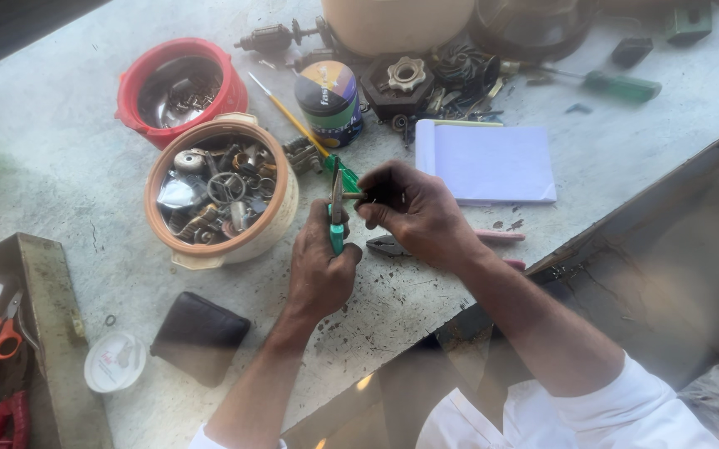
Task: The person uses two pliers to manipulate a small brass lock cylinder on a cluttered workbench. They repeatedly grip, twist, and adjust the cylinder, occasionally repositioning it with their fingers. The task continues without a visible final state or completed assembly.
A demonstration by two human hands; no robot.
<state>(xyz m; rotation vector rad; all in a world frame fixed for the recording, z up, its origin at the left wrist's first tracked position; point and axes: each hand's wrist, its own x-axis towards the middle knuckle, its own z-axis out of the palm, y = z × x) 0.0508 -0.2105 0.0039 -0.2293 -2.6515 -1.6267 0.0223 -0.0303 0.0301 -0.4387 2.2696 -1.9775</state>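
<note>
My left hand (319,268) grips green-handled pliers (337,218), jaws pointing up and away from me. The jaws meet a small dark metal part (365,196) that my right hand (413,212) pinches between thumb and fingers. Both hands hover over the grey worktop (68,175), just right of a tan bowl (280,218) full of metal scraps. Another pair of pliers with pink handles (492,236) lies on the worktop under my right wrist.
A red bowl (139,83) of small parts and a round tin (330,101) stand behind. A white notepad (492,162), green-handled screwdriver (617,85), thin brush (289,116), black wallet (200,337), white lid (114,362) and a tool tray (43,291) with red-handled tools lie around.
</note>
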